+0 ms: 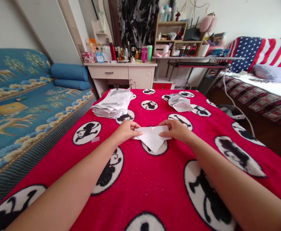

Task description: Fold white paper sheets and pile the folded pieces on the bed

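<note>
A white sheet of paper (pixel 153 138), partly folded to a point toward me, lies on the red blanket (pixel 140 179) with black-and-white monkey circles. My left hand (pixel 126 131) pinches its left upper corner with closed fingers. My right hand (pixel 176 129) presses and grips the right upper edge, fingers curled on the paper. Both hands rest on the blanket.
A stack of white papers (pixel 113 103) sits at the far left of the blanket, a crumpled folded paper pile (pixel 180 102) at the far right. A blue patterned sofa (pixel 22 106) stands left, a dresser (pixel 122 73) behind, a striped bed (pixel 263 80) right.
</note>
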A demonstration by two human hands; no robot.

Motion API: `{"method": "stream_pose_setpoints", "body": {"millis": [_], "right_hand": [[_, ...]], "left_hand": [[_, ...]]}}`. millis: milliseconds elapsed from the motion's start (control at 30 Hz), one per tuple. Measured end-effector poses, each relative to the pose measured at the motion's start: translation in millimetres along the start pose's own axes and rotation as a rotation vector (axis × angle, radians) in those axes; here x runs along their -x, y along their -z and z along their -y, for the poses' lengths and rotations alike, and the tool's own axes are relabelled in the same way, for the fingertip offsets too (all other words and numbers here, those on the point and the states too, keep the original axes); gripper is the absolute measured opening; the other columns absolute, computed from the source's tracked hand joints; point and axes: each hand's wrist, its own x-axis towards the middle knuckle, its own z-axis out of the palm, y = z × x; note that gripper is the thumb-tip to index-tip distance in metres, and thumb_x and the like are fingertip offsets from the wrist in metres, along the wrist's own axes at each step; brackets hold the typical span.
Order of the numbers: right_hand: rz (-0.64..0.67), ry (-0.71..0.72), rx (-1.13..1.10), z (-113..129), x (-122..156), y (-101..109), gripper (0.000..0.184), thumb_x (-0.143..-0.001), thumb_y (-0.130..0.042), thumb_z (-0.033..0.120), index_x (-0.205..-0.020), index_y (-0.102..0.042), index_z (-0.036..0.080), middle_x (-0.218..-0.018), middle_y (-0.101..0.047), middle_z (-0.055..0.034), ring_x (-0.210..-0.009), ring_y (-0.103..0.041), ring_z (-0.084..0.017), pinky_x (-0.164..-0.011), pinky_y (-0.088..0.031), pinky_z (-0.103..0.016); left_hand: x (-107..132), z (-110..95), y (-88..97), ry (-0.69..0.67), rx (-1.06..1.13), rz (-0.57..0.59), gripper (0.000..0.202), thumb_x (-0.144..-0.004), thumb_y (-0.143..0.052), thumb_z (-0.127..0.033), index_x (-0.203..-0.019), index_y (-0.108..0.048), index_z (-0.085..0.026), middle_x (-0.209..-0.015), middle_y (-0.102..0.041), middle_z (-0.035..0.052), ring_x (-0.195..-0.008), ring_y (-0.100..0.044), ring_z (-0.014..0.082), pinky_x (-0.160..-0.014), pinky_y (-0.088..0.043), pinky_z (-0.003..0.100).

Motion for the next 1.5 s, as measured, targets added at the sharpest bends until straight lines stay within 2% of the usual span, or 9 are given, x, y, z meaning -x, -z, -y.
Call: {"method": "stream_pose_setpoints", "body": {"millis": [167, 400, 667, 800, 900, 1033, 1233, 1367, 1500], "right_hand": [[-0.119, 0.134, 0.314, 1, 0, -5, 0.023, -0.061, -0.073, 0.023, -0.082, -0.070, 0.017, -0.073, -0.068, -0.0011, -0.063, -0.059, -0.015, -0.056, -0.044, -0.023], [-0.026, 0.197, 0.276, 5, 4, -2, 0.007, -0.064, -0.065, 0.017, -0.070, -0.069, 0.015, -0.065, -0.067, -0.0009, -0.056, -0.057, -0.012, -0.053, -0.043, -0.022], [0.189, 0.234, 0.434, 20, 10, 11, 0.022, -0.065, -0.061, 0.011, -0.081, -0.074, 0.018, -0.088, -0.073, -0.0038, -0.080, -0.065, -0.017, -0.073, -0.048, -0.025], [0.293, 0.188, 0.413, 27, 14, 17, 0.019, -0.075, -0.064, 0.028, -0.086, -0.075, 0.018, -0.097, -0.071, -0.0044, -0.087, -0.063, -0.018, -0.076, -0.046, -0.025], [0.207, 0.125, 0.484, 26, 13, 13, 0.032, -0.081, -0.058, 0.044, -0.079, -0.074, 0.016, -0.080, -0.071, -0.0046, -0.072, -0.061, -0.016, -0.063, -0.042, -0.025], [0.019, 0.119, 0.674, 20, 9, 0, 0.021, -0.073, -0.068, 0.037, -0.081, -0.071, 0.018, -0.072, -0.068, -0.0019, -0.064, -0.057, -0.014, -0.056, -0.036, -0.024], [0.079, 0.106, 0.738, 19, 8, -8, 0.019, -0.067, -0.071, 0.031, -0.081, -0.068, 0.019, -0.073, -0.067, -0.0002, -0.063, -0.055, -0.013, -0.055, -0.033, -0.023], [0.006, 0.173, 0.553, 19, 9, -9, 0.010, -0.070, -0.068, 0.027, -0.072, -0.065, 0.018, -0.065, -0.064, 0.0007, -0.059, -0.053, -0.012, -0.054, -0.033, -0.023], [-0.182, 0.286, 0.463, 23, 10, -10, 0.013, -0.072, -0.068, 0.030, -0.070, -0.063, 0.018, -0.065, -0.064, 0.0007, -0.061, -0.055, -0.013, -0.057, -0.036, -0.024]], "left_hand": [[-5, 9, 0.6, -0.290, -0.429, -0.029, 0.023, -0.063, -0.074, -0.024, -0.084, -0.073, -0.017, -0.077, -0.072, 0.0027, -0.068, -0.063, 0.0152, -0.064, -0.047, 0.025], [-1, 2, 0.5, -0.579, -0.694, 0.014, 0.009, -0.071, -0.068, -0.017, -0.077, -0.074, -0.020, -0.082, -0.069, 0.0014, -0.073, -0.060, 0.0133, -0.069, -0.044, 0.024], [5, -12, 9.1, -0.578, -0.891, 0.205, 0.021, -0.073, -0.060, -0.012, -0.083, -0.076, -0.021, -0.086, -0.068, 0.0021, -0.073, -0.059, 0.0129, -0.068, -0.043, 0.023], [12, -24, 13.1, -0.544, -0.937, 0.277, 0.028, -0.070, -0.058, -0.009, -0.088, -0.076, -0.020, -0.088, -0.068, 0.0026, -0.074, -0.059, 0.0129, -0.068, -0.043, 0.023], [16, -30, 13.3, -0.510, -0.916, 0.348, 0.023, -0.072, -0.064, -0.020, -0.091, -0.076, -0.020, -0.088, -0.068, 0.0034, -0.072, -0.058, 0.0125, -0.064, -0.042, 0.022], [16, -26, 0.9, -0.437, -0.896, 0.176, 0.032, -0.080, -0.060, -0.043, -0.069, -0.072, -0.016, -0.075, -0.065, 0.0040, -0.064, -0.055, 0.0123, -0.059, -0.038, 0.024], [13, -7, -19.5, -0.410, -0.897, -0.139, 0.023, -0.066, -0.076, -0.040, -0.069, -0.067, -0.019, -0.077, -0.064, 0.0008, -0.068, -0.056, 0.0142, -0.060, -0.037, 0.025], [9, -2, -17.7, -0.424, -0.735, -0.161, 0.034, -0.064, -0.078, -0.039, -0.090, -0.070, -0.021, -0.086, -0.069, 0.0026, -0.076, -0.061, 0.0172, -0.067, -0.044, 0.027], [8, -5, -17.2, -0.387, -0.449, -0.160, 0.024, -0.074, -0.070, -0.039, -0.082, -0.073, -0.017, -0.075, -0.071, 0.0026, -0.066, -0.061, 0.0153, -0.061, -0.044, 0.024]]}}
